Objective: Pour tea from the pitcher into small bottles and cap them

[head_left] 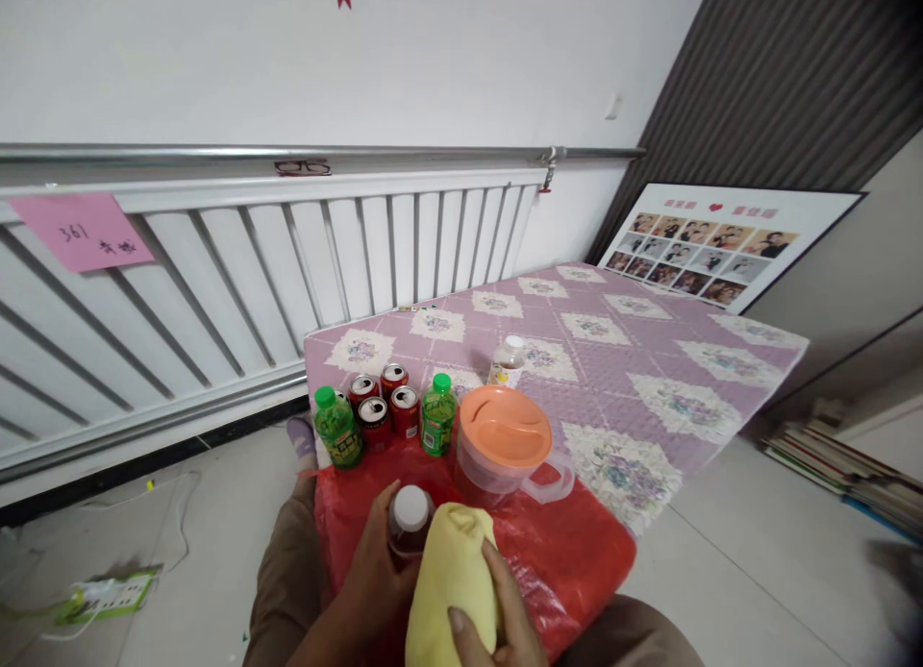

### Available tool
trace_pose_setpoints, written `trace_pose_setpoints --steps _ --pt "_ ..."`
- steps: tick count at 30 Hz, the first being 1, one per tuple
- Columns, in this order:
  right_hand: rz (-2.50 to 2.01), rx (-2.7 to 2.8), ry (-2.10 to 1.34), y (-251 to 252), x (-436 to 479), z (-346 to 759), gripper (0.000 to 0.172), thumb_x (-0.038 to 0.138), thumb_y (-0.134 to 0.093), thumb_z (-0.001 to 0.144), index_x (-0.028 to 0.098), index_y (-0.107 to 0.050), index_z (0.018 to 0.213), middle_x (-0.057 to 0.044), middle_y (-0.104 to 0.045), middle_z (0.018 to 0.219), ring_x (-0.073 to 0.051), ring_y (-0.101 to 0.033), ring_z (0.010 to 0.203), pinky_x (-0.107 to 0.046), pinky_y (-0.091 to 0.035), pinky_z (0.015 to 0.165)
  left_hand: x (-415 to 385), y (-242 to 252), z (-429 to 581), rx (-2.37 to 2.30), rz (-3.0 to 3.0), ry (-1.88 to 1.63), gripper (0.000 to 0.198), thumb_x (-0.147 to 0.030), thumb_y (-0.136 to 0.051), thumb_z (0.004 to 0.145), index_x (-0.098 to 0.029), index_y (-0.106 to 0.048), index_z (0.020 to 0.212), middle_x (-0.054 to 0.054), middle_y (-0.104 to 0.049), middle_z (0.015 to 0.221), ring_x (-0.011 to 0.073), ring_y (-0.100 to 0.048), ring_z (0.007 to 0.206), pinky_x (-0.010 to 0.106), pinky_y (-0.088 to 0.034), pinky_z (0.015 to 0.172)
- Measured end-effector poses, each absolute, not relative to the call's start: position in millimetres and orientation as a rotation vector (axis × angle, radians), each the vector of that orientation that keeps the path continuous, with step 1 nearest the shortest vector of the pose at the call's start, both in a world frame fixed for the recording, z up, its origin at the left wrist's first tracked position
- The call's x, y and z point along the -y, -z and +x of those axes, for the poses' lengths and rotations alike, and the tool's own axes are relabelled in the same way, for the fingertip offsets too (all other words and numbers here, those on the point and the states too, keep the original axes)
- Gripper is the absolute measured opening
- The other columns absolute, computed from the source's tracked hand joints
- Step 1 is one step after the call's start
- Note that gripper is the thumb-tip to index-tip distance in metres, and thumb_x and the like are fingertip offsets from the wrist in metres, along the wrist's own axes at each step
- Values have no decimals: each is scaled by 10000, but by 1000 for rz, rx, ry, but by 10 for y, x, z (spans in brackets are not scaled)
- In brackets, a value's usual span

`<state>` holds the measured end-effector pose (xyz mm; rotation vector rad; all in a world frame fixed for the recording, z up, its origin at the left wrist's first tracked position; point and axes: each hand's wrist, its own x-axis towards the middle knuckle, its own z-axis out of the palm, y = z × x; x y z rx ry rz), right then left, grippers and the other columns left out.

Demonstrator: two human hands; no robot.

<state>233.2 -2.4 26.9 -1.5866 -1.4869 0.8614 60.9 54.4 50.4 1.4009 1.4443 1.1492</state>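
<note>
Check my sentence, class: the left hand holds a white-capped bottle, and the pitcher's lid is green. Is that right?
No: the head view shows the lid on the pitcher is orange, not green. The left hand does hold a white-capped bottle.

White-capped bottle (411, 519) beside yellow cloth (451, 585)

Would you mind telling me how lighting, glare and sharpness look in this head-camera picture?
Head view, lighting: soft, with gentle shading on the yellow cloth; head view, glare: pale glints on the red plastic sheet; head view, sharpness: the power strip and stacked books near the edges look blurred, the red cans clearer; head view, corner: the upper right darkens.
</note>
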Motion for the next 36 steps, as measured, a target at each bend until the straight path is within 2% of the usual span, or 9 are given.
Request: trace_pose_setpoints --steps 2,5,8,14,17,25,28,31,36 --pt "-1549 1438 -882 -276 -54 2322 605 354 -528 879 175 -424 1447 -113 -482 1482 -272 -480 1341 -377 -446 1075 -548 -430 554 -1387 1460 -1146 794 -302 -706 746 -188 -311 1425 161 -478 1446 316 -476 1331 476 -438 1094" --pt "-1510 1479 -958 -290 -144 2298 610 361 -550 874 145 -439 1433 -128 -467 1492 -272 -440 1370 -377 -408 1105 -501 -394 491 -1415 1467 -1111 736 -271 -669 764 -186 -318 1406 179 -487 1434 305 -485 1326 508 -399 1115" --pt "-1516 1449 -1036 -257 -190 2300 601 360 -516 899 114 -424 1439 -148 -469 1487 -257 -471 1349 -365 -415 1098 -446 -416 460 -1464 1441 -1111 719 -241 -667 741 -178 -345 1380 184 -494 1425 313 -490 1320 514 -385 1121" --pt "-1576 1511 -1036 -215 -282 2355 566 299 -526 871 82 -485 1392 -171 -523 1437 -256 -499 1326 -391 -383 1119 -387 -482 387 -1445 1411 -1088 715 -240 -656 770 -196 -325 1402 158 -458 1462 296 -456 1349 480 -381 1133" --pt "-1541 1495 -1056 -287 -322 2379 564 294 -569 838 105 -520 1367 -169 -547 1416 -276 -512 1314 -419 -395 1107 -384 -487 349 -1432 1408 -1059 682 -231 -663 758 -196 -367 1371 154 -496 1423 292 -495 1311 479 -389 1126" --pt "-1353 1228 -1293 -598 -341 2318 631 339 -622 833 220 -457 1431 -107 -546 1431 -263 -599 1223 -357 -542 952 -398 -503 412 -1511 1407 -1096 599 -236 -664 726 -201 -430 1276 127 -591 1300 282 -587 1185 493 -463 1041" --pt "-1427 1321 -1198 -531 -375 2313 636 348 -597 829 178 -463 1427 -132 -538 1432 -281 -574 1251 -407 -496 1013 -404 -457 468 -1565 1412 -1155 593 -230 -661 708 -190 -420 1249 128 -596 1264 282 -597 1163 502 -469 1028" --pt "-1535 1459 -1028 -400 -387 2371 628 355 -590 808 117 -508 1384 -167 -536 1425 -308 -505 1314 -467 -392 1104 -411 -375 501 -1620 1399 -1164 626 -234 -683 682 -174 -400 1238 149 -577 1264 299 -588 1173 530 -451 1040" --pt "-1568 1536 -965 -333 -335 2491 636 389 -555 832 95 -488 1392 -177 -494 1458 -297 -466 1348 -445 -372 1123 -440 -316 420 -1541 1448 -1156 873 -166 -713 598 -161 -297 1365 210 -427 1448 362 -433 1352 577 -338 1128"
